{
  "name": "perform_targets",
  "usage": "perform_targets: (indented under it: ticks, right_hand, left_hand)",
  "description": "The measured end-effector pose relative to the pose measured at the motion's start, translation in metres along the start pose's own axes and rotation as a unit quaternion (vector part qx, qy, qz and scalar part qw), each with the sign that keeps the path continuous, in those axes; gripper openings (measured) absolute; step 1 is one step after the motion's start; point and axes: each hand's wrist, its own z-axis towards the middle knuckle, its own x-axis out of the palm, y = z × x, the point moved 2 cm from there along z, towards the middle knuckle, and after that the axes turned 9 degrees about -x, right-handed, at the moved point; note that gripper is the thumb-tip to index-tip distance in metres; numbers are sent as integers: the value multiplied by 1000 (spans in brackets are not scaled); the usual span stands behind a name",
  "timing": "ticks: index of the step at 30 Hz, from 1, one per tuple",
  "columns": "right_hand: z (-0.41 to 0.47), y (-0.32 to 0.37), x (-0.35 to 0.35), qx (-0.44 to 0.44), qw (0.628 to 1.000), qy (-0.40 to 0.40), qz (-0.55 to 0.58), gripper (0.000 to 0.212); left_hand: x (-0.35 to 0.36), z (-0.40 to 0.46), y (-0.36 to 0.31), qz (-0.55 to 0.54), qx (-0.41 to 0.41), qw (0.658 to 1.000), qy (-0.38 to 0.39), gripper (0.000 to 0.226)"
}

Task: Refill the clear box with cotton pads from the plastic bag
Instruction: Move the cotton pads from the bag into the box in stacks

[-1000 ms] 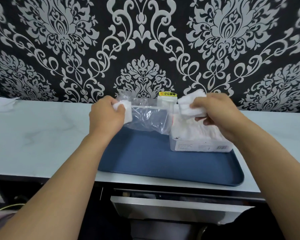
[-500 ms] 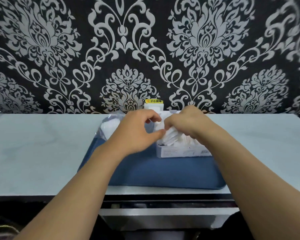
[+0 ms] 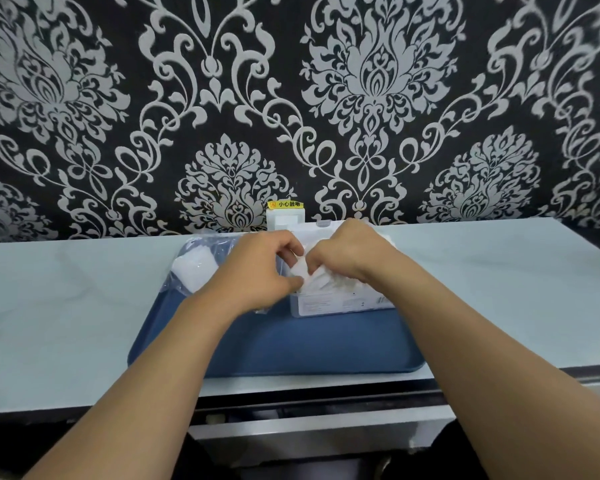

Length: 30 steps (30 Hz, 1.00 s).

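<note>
The clear box [image 3: 329, 303] stands on the blue tray [image 3: 291, 348], packed with white cotton pads [image 3: 321, 280]. Both hands meet over the box's left end. My left hand [image 3: 257, 268] has curled fingers and pinches the pads at the box's edge. My right hand [image 3: 347, 254] is curled over the pads and holds them from above. The plastic bag [image 3: 201, 263] lies on the tray's far left with a few white pads inside, partly hidden by my left wrist.
A pale marble counter [image 3: 66, 306] carries the tray. A white wall outlet [image 3: 284, 216] with a yellow warning label sits behind the box against the patterned wall. A metal drawer front [image 3: 309, 434] lies below the counter edge.
My left hand left the bag, which now lies on the tray, and joined my right hand at the box. My right hand lowered its stack of pads into the box.
</note>
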Motion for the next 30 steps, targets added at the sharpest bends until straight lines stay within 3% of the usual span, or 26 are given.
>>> perform_targets:
  ticks: [5,9,12,16,21,26,29,30]
  right_hand:
    - [4,1,2,-31,997,-56,-47,33]
    - [6,-3,10,-29,998,-21,-59,39]
    - [8,-3,21,-37,988,-28,-151,34]
    - [7,6,29,-66,958,-45,-275,25]
    - [16,4,33,-43,939,-17,-342,21]
    - [18,-8,11,-40,983,81,-158,39]
    - [10,-10,-6,-150,989,5,14,30]
    - [7,-9,-6,-191,981,-22,22,24]
  left_hand:
    - [3,-2,-4,-15,-28,999,-8,33]
    - [5,-3,-7,-11,-45,999,-20,34]
    - [4,-3,-8,-11,-48,999,-13,30]
    - [5,-2,-9,56,-32,998,5,5]
    - [13,0,-4,132,-1,991,17,17]
    - [18,2,0,155,1,987,35,24]
    - [17,3,-2,150,-10,988,33,26]
    - [17,3,-2,139,-9,990,34,24]
